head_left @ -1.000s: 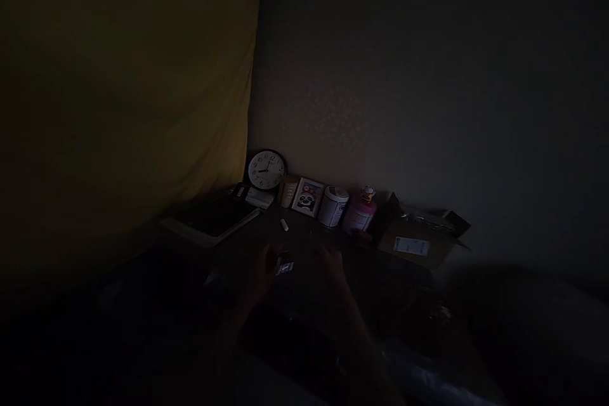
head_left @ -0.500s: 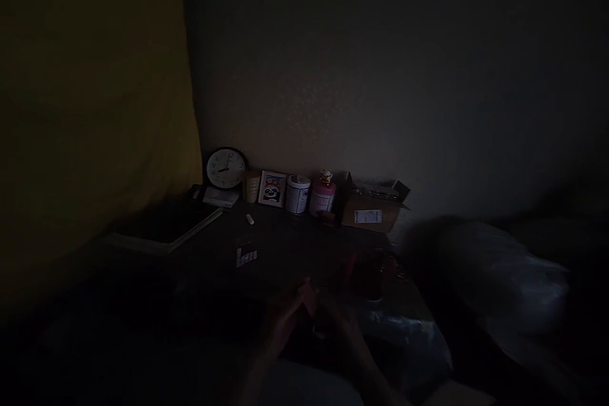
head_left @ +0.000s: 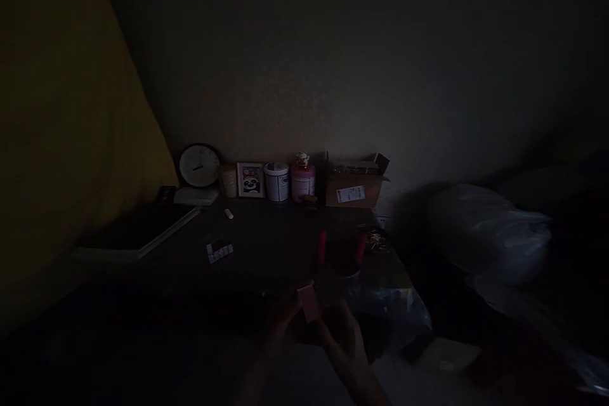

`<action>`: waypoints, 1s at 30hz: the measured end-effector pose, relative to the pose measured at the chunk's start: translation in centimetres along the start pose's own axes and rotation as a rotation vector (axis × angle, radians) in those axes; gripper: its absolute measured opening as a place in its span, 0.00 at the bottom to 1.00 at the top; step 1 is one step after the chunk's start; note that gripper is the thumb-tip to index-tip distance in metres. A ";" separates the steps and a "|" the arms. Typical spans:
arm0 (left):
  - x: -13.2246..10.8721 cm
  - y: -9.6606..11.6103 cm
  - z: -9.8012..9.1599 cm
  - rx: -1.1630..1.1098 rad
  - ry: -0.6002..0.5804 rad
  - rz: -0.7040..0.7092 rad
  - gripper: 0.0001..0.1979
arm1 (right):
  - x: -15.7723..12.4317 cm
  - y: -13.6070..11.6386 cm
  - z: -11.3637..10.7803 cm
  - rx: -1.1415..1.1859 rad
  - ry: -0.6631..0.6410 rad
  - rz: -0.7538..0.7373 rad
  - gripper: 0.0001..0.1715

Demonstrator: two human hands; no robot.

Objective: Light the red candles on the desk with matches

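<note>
In the dim light my left hand (head_left: 285, 316) and my right hand (head_left: 346, 337) are together at the front edge of the table. Between them is a small, flat, pinkish box (head_left: 309, 303), tilted, with a lighter strip along its top. The fingers of my left hand close on its left side, though they are very dark. My right thumb presses its lower right corner, the other fingers being curled in shadow. Just beyond my hands stand two red candles, a left candle (head_left: 322, 247) and a right candle (head_left: 361, 248). A dark shape between them is hard to make out.
Along the wall stand a round clock (head_left: 198, 165), a panda picture frame (head_left: 250, 180), a white tin (head_left: 276, 182), a pink tin (head_left: 303, 184) and a cardboard box (head_left: 354, 193). A small white-patterned packet (head_left: 219, 252) lies on the table (head_left: 271, 235). Right of it is a plastic bag (head_left: 490, 235).
My view has turned right, so the table things appear further left. The pinkish box now faces me more fully, and my right hand has come against its lower edge.
</note>
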State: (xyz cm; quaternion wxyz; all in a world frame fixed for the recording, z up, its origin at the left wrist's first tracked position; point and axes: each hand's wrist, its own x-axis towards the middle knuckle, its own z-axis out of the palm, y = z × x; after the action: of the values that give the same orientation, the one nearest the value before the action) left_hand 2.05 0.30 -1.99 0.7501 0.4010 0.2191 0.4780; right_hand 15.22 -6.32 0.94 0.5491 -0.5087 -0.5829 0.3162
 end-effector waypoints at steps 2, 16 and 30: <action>0.0 -0.1 -0.4 0.084 0.021 0.009 0.24 | -0.2 0.3 0.2 -0.011 0.022 -0.020 0.11; -0.3 1.2 -0.5 0.432 0.180 0.047 0.20 | 1.0 0.9 -0.6 -0.087 -0.100 -0.101 0.15; -1.3 -1.0 -1.2 0.954 0.064 0.258 0.23 | 1.7 3.5 -0.4 0.026 0.011 0.164 0.18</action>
State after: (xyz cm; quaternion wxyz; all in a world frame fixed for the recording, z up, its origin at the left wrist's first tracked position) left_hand 1.21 -0.64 -3.57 0.4106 0.7087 0.3848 0.4256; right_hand 16.67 -3.83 -1.71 0.5309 -0.5495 -0.5321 0.3648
